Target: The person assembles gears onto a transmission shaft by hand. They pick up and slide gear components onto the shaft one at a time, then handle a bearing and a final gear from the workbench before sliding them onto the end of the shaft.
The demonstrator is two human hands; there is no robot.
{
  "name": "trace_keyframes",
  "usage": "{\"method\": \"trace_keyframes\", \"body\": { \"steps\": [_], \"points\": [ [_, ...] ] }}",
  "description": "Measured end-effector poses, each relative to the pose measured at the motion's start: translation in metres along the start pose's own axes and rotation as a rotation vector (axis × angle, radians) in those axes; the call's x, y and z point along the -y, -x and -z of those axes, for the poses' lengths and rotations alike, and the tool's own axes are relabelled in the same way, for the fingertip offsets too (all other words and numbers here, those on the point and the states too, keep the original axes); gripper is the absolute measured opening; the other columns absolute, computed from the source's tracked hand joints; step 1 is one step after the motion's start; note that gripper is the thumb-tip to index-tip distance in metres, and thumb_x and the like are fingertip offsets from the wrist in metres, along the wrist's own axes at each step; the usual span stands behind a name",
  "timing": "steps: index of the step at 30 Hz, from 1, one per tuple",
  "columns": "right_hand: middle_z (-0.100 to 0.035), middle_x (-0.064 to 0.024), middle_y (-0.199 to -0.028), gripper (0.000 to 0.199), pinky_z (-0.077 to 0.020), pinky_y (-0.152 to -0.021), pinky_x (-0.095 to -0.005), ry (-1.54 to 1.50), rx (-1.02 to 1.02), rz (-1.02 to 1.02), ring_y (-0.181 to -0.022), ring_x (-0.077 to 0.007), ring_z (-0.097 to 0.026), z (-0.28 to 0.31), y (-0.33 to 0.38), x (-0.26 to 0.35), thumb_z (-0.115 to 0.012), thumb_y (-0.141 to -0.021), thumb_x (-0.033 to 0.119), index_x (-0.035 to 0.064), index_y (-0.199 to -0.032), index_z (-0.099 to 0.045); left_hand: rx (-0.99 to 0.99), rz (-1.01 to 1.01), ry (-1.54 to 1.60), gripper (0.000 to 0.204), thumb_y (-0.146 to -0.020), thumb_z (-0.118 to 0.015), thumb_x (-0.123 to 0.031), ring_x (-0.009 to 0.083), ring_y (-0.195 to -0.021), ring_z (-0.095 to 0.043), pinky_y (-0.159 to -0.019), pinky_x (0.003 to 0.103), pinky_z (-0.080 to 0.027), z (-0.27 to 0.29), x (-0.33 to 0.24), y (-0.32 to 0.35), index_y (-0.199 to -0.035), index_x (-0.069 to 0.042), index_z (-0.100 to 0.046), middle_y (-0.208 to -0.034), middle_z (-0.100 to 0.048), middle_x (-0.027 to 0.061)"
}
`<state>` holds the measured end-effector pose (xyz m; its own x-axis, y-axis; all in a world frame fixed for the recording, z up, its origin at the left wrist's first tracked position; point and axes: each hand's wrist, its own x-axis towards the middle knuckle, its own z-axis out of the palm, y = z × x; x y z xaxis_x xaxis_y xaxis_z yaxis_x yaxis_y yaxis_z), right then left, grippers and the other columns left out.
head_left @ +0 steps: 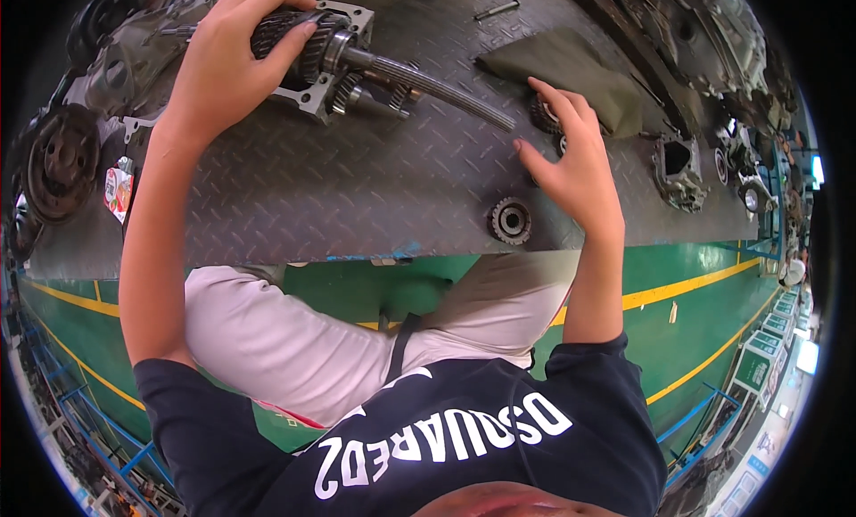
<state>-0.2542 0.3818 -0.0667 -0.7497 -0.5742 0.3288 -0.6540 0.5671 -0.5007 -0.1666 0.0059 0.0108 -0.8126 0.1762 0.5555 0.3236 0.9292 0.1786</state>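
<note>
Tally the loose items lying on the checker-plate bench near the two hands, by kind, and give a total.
Gear shaft assembly, under the left hand: 1
Loose round gears: 2, one near the bench edge, one partly hidden under the right hand at
Green cloth: 1
Small pin: 1
Total: 5

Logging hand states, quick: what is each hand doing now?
Left hand: closed on the gear shaft.
Right hand: open, fingers on a gear.

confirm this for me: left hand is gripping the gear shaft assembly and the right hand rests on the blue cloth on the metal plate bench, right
Not quite. The head view shows the cloth is olive green, not blue. The rest holds: the left hand grips the gear shaft assembly, and the right hand rests at the cloth's edge on the metal plate bench.
</note>
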Motion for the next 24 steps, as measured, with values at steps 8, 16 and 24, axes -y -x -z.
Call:
{"method": "trace_keyframes", "body": {
  "steps": [8, 16, 24],
  "points": [
    [-0.066, -0.0201, -0.111, 0.050, -0.0536, -0.091, -0.0442, -0.227, 0.216, 0.073, -0.103, -0.0383, -0.065, -0.026, -0.024, 0.046, -0.076, -0.096, 0.017, -0.0030, -0.140, -0.060, -0.123, -0.091, 0.013, 0.016, -0.100, -0.070, -0.012, 0.0347, -0.107, -0.070, -0.096, 0.045, -0.051, -0.032, 0.018, 0.011, -0.112, -0.004, -0.076, -0.109, -0.077, 0.0126],
    [-0.067, -0.0185, -0.111, 0.039, -0.0510, -0.091, -0.0464, 0.025, -0.028, 0.005, -0.102, -0.0385, -0.062, -0.055, -0.005, 0.076, -0.072, -0.101, 0.021, -0.0019, -0.132, -0.063, -0.045, -0.071, -0.040, 0.012, -0.097, -0.070, -0.007, 0.0338, -0.111, -0.070, -0.102, 0.043, -0.051, -0.019, 0.008, 0.009, -0.105, 0.001, -0.076, -0.111, -0.077, 0.0137],
    [-0.071, -0.0170, -0.094, 0.024, -0.0534, -0.064, -0.0483, 0.028, 0.094, -0.013, -0.076, -0.0397, -0.070, -0.057, 0.005, 0.093, -0.069, -0.105, 0.024, 0.0021, -0.113, -0.064, 0.008, -0.038, -0.001, 0.011, -0.097, -0.066, -0.004, 0.0329, -0.101, -0.069, -0.094, 0.041, -0.051, -0.011, 0.010, 0.013, -0.101, 0.002, -0.074, -0.102, -0.076, 0.0133]
  ]
}}
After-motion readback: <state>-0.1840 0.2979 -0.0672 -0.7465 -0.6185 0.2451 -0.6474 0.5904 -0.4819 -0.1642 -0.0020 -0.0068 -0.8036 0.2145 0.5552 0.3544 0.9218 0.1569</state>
